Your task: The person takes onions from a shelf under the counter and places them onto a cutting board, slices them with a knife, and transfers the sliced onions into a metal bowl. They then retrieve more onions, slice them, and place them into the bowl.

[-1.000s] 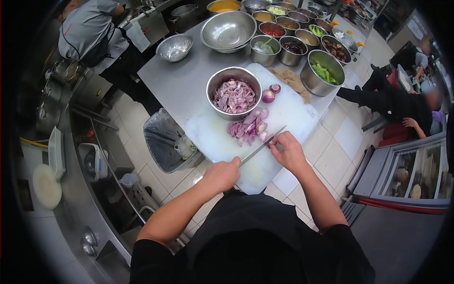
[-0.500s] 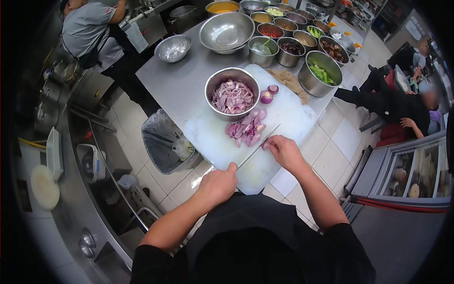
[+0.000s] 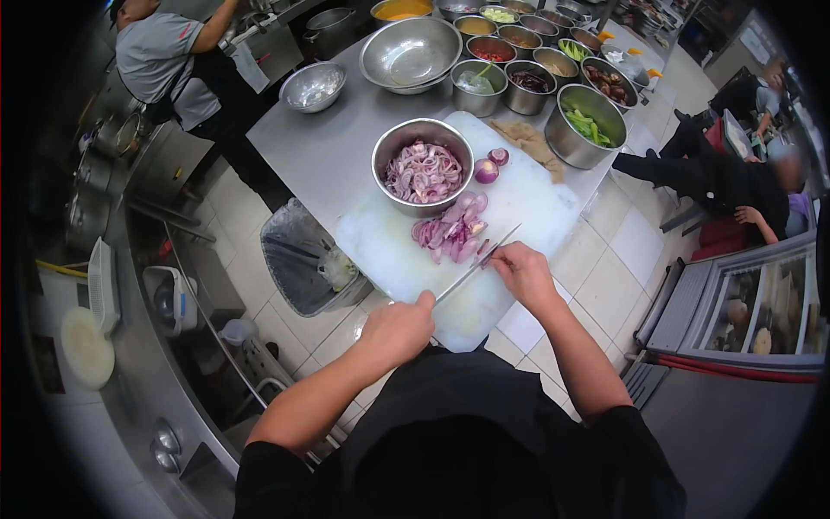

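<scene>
My left hand (image 3: 399, 330) is closed round the handle of a knife (image 3: 471, 272), whose blade slants up and right over the white cutting board (image 3: 536, 203). At the blade's far part, my right hand (image 3: 524, 266) pinches a piece of red onion (image 3: 489, 254), mostly hidden by the fingers and the blade. Just beyond the knife lies a loose pile of sliced red onion (image 3: 450, 232). Behind that pile stands a steel pot (image 3: 380, 183) filled with onion slices (image 3: 424, 173). Two whole or halved onions (image 3: 487, 171) rest on the board, right of the pot.
Steel bowls (image 3: 411, 54) and several ingredient pots crowd the table's back, with a pot of green vegetables (image 3: 586, 130) and a brown cloth (image 3: 526, 145) near the board. A lined bin (image 3: 298, 259) stands at the table's left. Co-workers (image 3: 164, 60) are at left and right.
My right hand has shifted slightly up, and the onion piece now shows less beside the blade. The knife still lies at nearly the same slant. The co-worker at left has raised an arm.
</scene>
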Tool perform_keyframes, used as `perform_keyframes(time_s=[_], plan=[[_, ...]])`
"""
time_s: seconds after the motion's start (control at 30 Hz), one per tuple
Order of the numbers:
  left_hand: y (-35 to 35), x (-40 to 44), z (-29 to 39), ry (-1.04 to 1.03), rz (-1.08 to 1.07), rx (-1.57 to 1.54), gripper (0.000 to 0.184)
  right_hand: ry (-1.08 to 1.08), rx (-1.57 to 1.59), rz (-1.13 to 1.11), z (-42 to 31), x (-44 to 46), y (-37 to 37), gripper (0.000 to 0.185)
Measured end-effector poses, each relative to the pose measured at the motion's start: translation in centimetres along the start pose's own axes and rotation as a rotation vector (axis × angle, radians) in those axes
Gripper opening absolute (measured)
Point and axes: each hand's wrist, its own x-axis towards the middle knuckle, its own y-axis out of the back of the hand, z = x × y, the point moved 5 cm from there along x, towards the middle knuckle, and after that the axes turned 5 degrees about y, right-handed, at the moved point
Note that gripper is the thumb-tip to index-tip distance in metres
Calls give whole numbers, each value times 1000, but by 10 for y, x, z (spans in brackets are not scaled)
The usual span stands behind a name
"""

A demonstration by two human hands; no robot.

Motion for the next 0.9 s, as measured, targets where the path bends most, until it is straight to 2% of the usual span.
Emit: perform_keyframes(time_s=[0.07, 0.17, 0.27, 0.43, 0.6, 0.63, 0.73, 0.83, 0.9], plan=[[-15, -1, -5, 6, -46, -4, 24, 25, 18, 21, -2, 1, 0, 9], [-9, 14, -7, -12, 38, -15, 25, 11, 44, 34, -5, -1, 1, 8], [-8, -2, -9, -19, -4, 21, 26, 3, 20, 34, -3, 0, 2, 8], [-3, 19, -15, -14, 36, -10, 25, 55, 18, 45, -6, 2, 5, 9], [3, 1, -20, -39, 50, -6, 26, 72, 3, 152, -31, 43, 33, 13], [-4, 1, -18, -63, 34, -12, 27, 13, -53, 88, -32, 54, 32, 28], [-27, 10, -16, -128, 1, -45, 28, -92, -242, -177, -22, 83, 7, 44], [-41, 20, -20, -158, -31, -106, 29, -245, -203, -431, -11, 94, -10, 54], [-41, 20, -24, -159, -38, -144, 31, -267, -124, -422, -2, 94, -11, 52]])
